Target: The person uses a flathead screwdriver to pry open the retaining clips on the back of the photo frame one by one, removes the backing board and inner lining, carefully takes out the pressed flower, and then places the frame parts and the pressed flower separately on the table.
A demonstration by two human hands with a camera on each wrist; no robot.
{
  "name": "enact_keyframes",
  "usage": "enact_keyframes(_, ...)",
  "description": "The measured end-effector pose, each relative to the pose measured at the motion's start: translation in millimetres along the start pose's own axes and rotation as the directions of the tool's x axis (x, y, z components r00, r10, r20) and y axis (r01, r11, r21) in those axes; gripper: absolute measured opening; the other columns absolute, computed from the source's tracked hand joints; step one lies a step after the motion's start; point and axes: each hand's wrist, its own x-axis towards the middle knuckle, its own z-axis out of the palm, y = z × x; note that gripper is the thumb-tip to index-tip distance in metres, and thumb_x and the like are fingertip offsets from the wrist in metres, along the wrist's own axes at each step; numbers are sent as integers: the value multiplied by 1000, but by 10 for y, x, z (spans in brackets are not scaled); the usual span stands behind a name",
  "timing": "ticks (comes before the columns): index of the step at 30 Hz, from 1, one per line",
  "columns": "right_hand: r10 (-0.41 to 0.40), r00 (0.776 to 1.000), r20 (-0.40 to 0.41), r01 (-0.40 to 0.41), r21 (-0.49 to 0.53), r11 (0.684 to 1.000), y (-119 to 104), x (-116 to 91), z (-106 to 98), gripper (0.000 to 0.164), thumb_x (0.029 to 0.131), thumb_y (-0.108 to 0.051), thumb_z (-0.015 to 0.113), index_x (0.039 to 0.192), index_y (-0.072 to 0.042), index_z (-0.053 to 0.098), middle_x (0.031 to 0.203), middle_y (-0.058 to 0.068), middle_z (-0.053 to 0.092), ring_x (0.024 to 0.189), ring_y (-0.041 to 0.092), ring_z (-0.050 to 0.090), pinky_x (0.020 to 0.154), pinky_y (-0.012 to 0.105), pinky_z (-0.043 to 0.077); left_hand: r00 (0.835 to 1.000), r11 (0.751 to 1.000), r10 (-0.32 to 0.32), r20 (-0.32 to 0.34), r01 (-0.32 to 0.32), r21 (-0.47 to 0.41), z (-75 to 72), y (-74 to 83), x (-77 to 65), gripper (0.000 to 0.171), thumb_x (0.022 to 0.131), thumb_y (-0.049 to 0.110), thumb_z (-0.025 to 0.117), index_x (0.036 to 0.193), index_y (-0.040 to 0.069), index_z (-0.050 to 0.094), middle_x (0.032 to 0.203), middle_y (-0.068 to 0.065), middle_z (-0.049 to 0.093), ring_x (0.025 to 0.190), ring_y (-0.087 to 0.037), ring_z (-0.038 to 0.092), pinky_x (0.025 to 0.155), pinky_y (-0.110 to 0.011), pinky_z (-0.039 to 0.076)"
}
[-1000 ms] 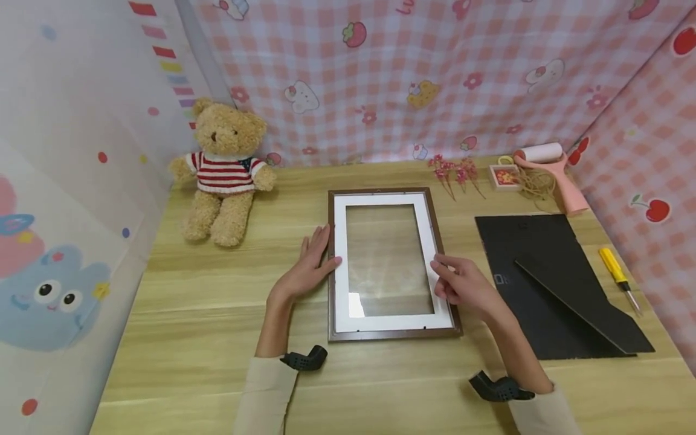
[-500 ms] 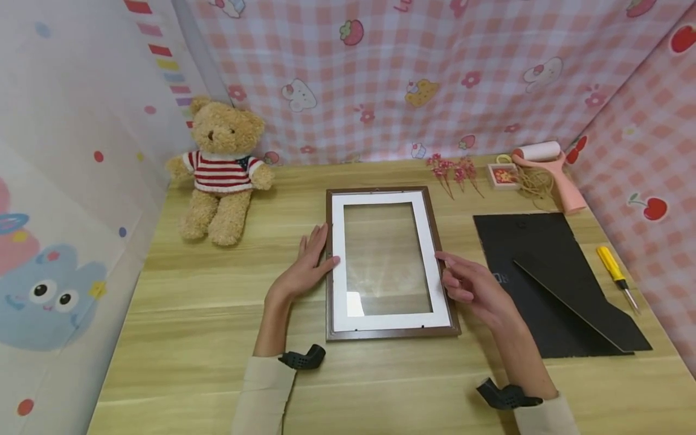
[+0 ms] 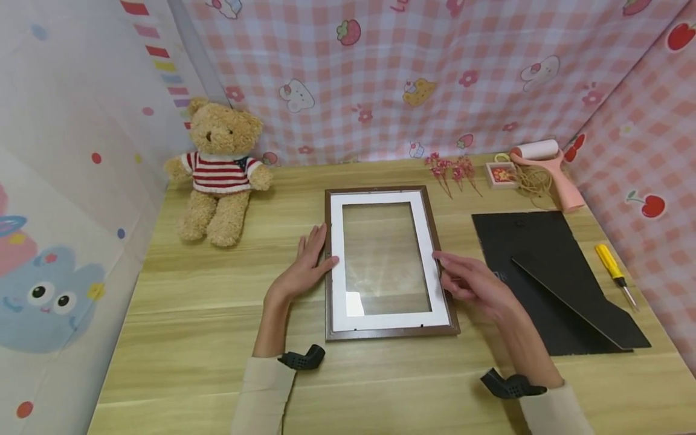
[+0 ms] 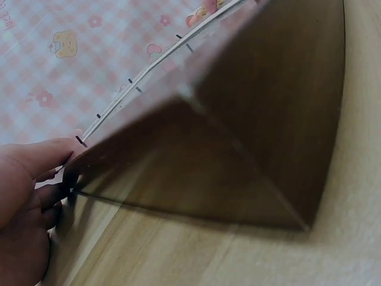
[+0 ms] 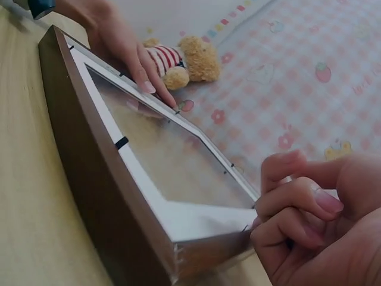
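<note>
A brown picture frame [image 3: 391, 333] lies face down on the wooden table, with a white mat [image 3: 388, 322] around a pane of clear glass [image 3: 386, 260]. Small dark tabs [image 5: 122, 143] stick out along its inner edge. My left hand [image 3: 301, 269] rests against the frame's left side, fingers along the outside and thumb on the rim. On the opposite side, my right hand [image 3: 478, 287] touches the right edge with an extended index fingertip. Its other fingers are curled, as the right wrist view shows, with nothing visible between them.
A black backing board [image 3: 544, 320] with a stand flap lies at the right, beside a yellow-handled screwdriver [image 3: 610, 261]. Behind are pink dried flowers [image 3: 437, 166], a small box [image 3: 501, 175], twine [image 3: 535, 181] and a pink lint roller [image 3: 565, 184]. A teddy bear [image 3: 220, 172] sits back left.
My right hand has shifted from over the mat to the right edge, its thumb moving away while the index finger extends along the rim. My left hand and the frame hold their place.
</note>
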Motion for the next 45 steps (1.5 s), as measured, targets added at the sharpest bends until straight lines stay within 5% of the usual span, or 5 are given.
enact_keyframes(10,18,998,66,-8,-143,990,-136,24,64,62,120,-27,43,162,16,25,73,-10,60,54,0,36,51,20,22,1000,1000,8,-10,-9,-18,22,-52,44,94,114,53,53,177,7,-1,185,-13,-6,171,-26,-17,137,-48,-17)
enact_keyframes(17,7,998,70,-21,202,979,-3,-50,-26,63,122,-24,38,171,7,12,80,-7,49,58,4,30,54,22,22,1000,999,5,-4,-6,-34,17,-43,69,93,114,50,54,177,9,-1,185,-13,-8,170,-29,-20,136,-54,-17)
enact_keyframes(29,-194,917,348,-170,781,601,253,29,-229,59,122,-25,12,159,-2,53,89,2,59,65,11,17,61,23,24,1000,999,-6,-7,6,-39,8,-155,84,97,112,58,53,177,12,-2,185,-10,-10,170,-25,-20,136,-52,-18)
enact_keyframes(36,-170,925,341,-162,756,634,284,48,-249,58,123,-24,14,159,-5,56,86,-1,54,64,11,16,61,23,22,1000,999,0,-13,-1,-54,18,-228,79,106,107,72,52,178,13,-1,185,-6,-9,170,-21,-20,136,-49,-18)
enact_keyframes(45,-204,915,348,-135,741,658,336,43,-258,59,122,-22,12,161,-8,54,86,-1,53,62,12,14,60,23,19,990,994,-71,-122,81,79,113,187,90,94,109,31,65,173,-8,7,182,-28,8,172,-39,-3,137,-56,-13)
